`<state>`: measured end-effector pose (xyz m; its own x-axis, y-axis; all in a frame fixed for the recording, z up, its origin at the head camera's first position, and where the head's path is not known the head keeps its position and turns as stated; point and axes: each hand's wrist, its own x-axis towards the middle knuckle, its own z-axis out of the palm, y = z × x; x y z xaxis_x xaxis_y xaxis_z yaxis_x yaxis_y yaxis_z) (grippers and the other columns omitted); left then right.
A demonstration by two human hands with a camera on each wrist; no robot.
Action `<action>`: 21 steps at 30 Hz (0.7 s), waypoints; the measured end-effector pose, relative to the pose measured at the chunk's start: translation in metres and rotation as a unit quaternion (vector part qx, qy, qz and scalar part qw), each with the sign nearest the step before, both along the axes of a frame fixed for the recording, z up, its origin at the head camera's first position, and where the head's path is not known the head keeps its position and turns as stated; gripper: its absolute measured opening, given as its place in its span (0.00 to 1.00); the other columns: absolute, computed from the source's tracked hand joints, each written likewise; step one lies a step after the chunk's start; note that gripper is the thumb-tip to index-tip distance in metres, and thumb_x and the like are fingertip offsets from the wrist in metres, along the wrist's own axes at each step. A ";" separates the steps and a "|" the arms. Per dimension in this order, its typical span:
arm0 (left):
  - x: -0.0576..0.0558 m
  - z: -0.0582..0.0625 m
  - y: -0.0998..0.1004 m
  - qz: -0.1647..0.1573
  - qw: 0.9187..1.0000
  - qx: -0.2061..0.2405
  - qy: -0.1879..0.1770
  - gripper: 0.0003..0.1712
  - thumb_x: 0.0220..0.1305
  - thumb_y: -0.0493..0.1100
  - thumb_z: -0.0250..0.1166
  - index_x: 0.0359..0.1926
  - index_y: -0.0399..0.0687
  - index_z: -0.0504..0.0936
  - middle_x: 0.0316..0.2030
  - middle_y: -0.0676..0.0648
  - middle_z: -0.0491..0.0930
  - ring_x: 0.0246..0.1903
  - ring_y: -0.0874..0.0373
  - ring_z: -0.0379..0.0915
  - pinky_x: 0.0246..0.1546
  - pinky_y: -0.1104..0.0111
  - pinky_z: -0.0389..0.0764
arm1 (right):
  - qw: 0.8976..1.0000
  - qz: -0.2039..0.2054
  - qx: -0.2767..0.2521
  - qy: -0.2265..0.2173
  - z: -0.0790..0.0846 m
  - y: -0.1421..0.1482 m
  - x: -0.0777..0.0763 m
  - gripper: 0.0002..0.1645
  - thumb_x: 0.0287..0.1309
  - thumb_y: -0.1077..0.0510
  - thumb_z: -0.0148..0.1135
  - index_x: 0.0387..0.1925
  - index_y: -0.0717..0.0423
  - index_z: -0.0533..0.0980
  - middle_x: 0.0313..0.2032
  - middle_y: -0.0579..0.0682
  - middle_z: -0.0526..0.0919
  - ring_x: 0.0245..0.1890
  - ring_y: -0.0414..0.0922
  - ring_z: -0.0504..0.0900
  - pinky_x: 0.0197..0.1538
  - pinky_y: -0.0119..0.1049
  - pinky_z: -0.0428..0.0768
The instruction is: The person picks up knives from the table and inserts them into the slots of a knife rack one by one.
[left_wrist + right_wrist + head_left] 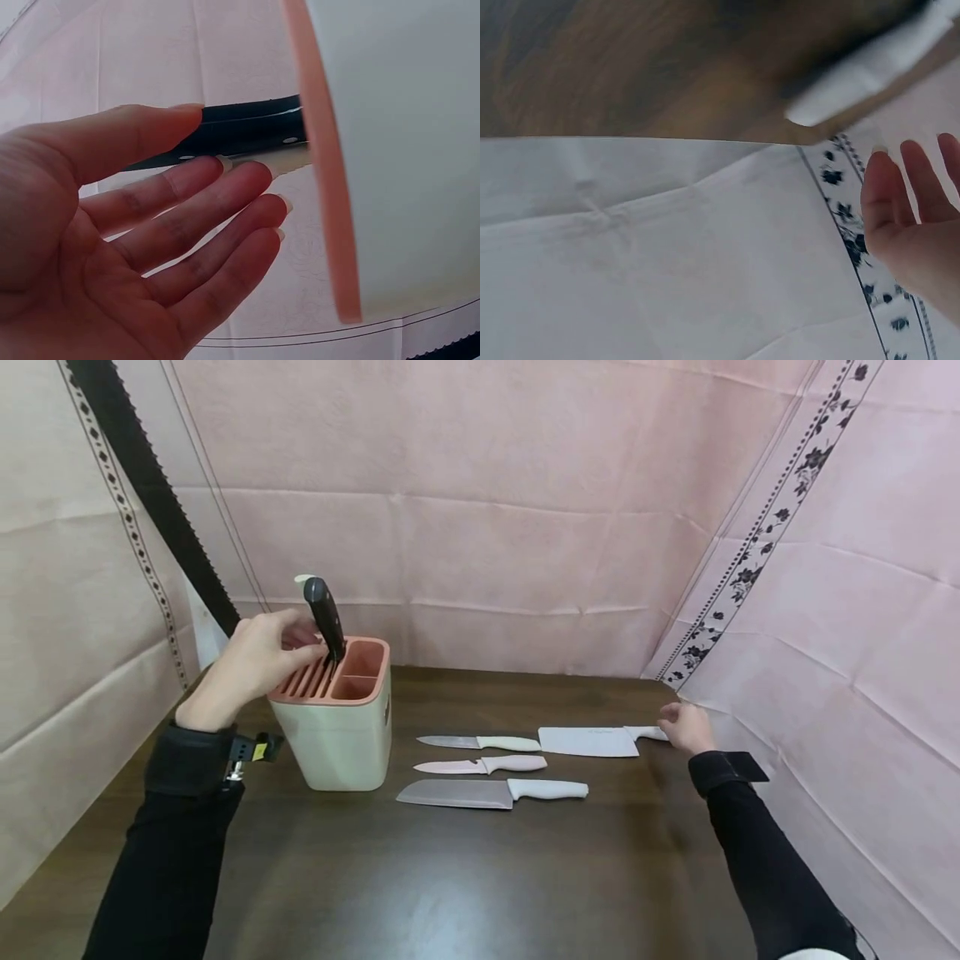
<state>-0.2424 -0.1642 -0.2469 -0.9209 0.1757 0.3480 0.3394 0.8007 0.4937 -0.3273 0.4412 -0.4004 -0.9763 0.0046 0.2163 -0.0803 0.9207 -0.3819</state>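
A black-handled knife [322, 608] stands in a slot of the pale green knife block [337, 747] with its pink slotted top. My left hand [255, 652] is at that handle; in the left wrist view the thumb [142, 131] overlaps the black handle [247, 131], and the other fingers extend loosely beside it. Part of a pale handle [292, 159] shows behind the black one. On the right, my right hand [688, 728] is at the handle end of a white cleaver [588, 742] lying flat. The right wrist view shows its fingers spread, apart from the white handle [877, 71].
Left of the cleaver lies a small white-handled knife [510, 743]. Nearer me are another small knife [516, 763] and a larger white-handled knife [547, 789], blades pointing left. Pink cloth [480, 552] hangs behind and beside the brown table [450, 893].
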 end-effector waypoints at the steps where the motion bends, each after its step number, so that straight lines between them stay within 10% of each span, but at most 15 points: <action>1: 0.001 0.000 0.001 -0.001 1.000 -0.001 -0.002 0.17 0.67 0.45 0.61 0.50 0.36 0.78 0.44 0.31 0.82 0.47 0.36 0.78 0.49 0.43 0.74 | 1.000 -0.001 0.014 -0.005 -0.005 0.002 -0.001 0.19 0.59 0.63 0.56 0.47 0.74 0.76 0.46 0.73 0.80 0.47 0.68 0.76 0.49 0.57 0.74; 9: 0.005 -0.003 0.003 -0.004 1.000 -0.004 -0.003 0.17 0.67 0.45 0.61 0.47 0.35 0.78 0.44 0.31 0.83 0.46 0.36 0.79 0.49 0.44 0.75 | 0.994 -0.028 0.083 -0.062 -0.038 0.016 -0.004 0.24 0.52 0.67 0.52 0.53 0.68 0.75 0.52 0.74 0.77 0.49 0.71 0.76 0.48 0.61 0.74; 21: 0.011 -0.003 0.003 0.002 1.000 -0.003 -0.025 0.18 0.69 0.45 0.58 0.52 0.35 0.76 0.47 0.30 0.80 0.48 0.37 0.76 0.50 0.43 0.76 | 0.993 -0.018 0.110 -0.034 -0.042 0.019 -0.003 0.27 0.41 0.69 0.55 0.49 0.69 0.76 0.48 0.74 0.77 0.49 0.71 0.73 0.44 0.66 0.72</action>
<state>-0.2311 -0.1608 -0.2495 -0.9374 0.1743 0.3014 0.3122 0.8042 0.5057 -0.3299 0.4606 -0.4420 -0.9889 -0.0004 0.1488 -0.0266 0.9844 -0.1739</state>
